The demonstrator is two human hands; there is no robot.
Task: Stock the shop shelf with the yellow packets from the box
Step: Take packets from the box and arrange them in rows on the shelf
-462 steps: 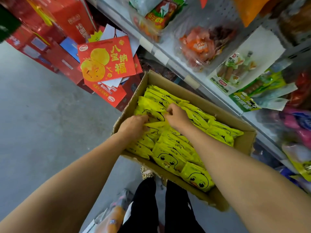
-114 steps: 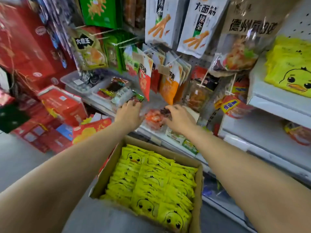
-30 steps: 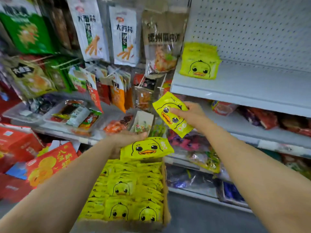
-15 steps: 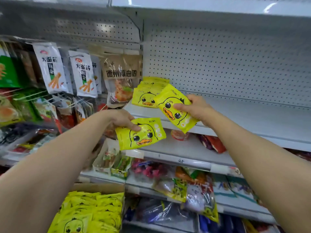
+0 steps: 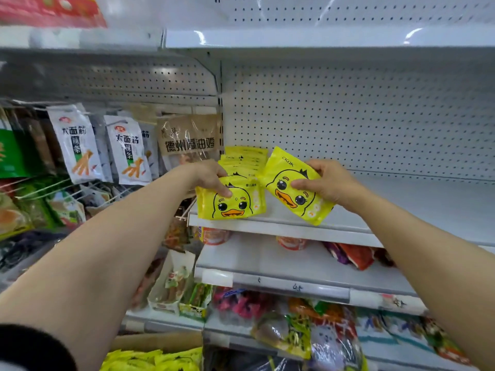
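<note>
Both packets have risen from mid-air to the shelf (image 5: 281, 227) front edge | left hand (image 5: 207, 175) pinches left packet (image 5: 231, 199) standing at left corner | right hand (image 5: 329, 183) grips tilted right packet (image 5: 292, 186) | risk: tilted one, overhanging, may slide off on release

Glossy yellow plastic film on the left packet (image 5: 231, 200) and the right packet (image 5: 294, 186), smooth, with printed duck faces. Painted white metal on the shelf (image 5: 401, 210), smooth with a dull sheen; perforated metal back panel (image 5: 348, 116) far behind, matt. Shiny crinkled plastic on the hanging snack bags (image 5: 126, 151) at left. Plain brown cardboard, matt, on the box (image 5: 160, 341) near the bottom.
</note>
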